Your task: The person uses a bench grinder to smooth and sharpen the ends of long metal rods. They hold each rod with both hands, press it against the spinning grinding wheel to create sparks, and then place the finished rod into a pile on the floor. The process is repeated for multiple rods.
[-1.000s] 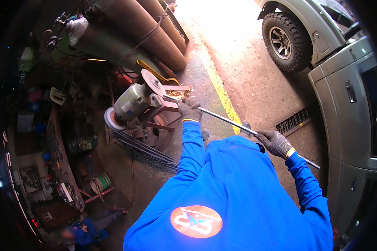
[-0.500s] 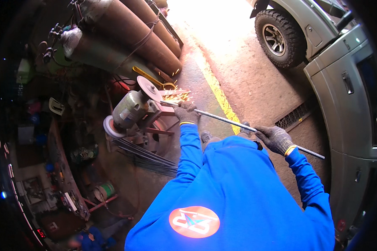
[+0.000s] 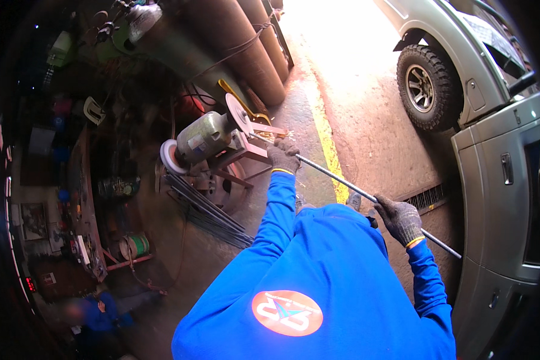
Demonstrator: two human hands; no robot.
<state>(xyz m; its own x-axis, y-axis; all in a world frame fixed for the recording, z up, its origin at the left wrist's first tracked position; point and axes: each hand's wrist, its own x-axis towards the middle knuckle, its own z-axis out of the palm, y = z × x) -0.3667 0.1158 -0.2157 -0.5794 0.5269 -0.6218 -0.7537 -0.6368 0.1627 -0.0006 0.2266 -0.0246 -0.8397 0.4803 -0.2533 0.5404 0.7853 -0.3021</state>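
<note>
Rod point(image 3: 336, 178) in both gloved hands point(image 3: 284, 156) point(image 3: 400, 222)

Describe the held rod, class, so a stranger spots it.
Start at the big silvery vehicle on the right. Left of it, the gloved right hand and left hand hold a thin rod slanting up-left toward the grinder. Unlike the darker bundled rods pictured below the grinder, this one is held.

silvery rod point(image 3: 337, 179), grinder point(image 3: 205, 138) perhaps grey-green

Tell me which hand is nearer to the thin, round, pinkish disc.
Left: the left hand holds the long grey metal rod near the disc; the right hand grips it farther back.
</note>
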